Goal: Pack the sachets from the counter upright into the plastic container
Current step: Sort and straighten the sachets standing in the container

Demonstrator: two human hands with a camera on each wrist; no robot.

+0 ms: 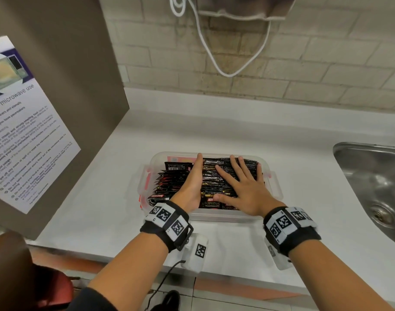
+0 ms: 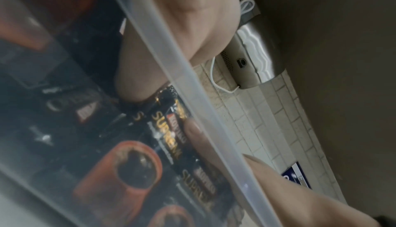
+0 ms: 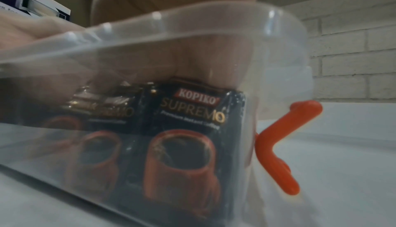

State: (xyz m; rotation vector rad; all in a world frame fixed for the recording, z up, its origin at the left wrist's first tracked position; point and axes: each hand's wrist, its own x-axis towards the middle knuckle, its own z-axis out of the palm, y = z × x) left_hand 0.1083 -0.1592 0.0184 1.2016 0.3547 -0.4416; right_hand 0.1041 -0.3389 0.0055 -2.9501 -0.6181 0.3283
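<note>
You're at the tidy-up stage, by the look of it: no loose sachets show on the counter [image 1: 214, 131], all are in the plastic container [image 1: 275, 187]. Keep both palms flat and press down evenly so the tops of the upright sachets [image 1: 214, 182] level off below the rim; don't shove sideways or the row may topple. The leaning sachets [image 1: 169, 182] at 9 o'clock of your left hand [image 1: 192, 187] look slumped, so I'd stand those up next, using the left palm edge as a divider.

Hands: left hand is straight-fingered, set on edge between the 2 groups, fingertips reaching the far wall at 12 o'clock. Right hand [image 1: 243, 185] is spread flat, fingers fanned, resting on the sachet tops, thumb toward the near wall at 6 o'clock. Neither pinches anything.

Container sits right under both hands, centre of counter; sink [image 1: 371, 176] is well apart at 3 o'clock. The right wrist view shows an orange latch [image 3: 278, 149] hanging open at the container's end; watch that it stays out of the way.
</note>
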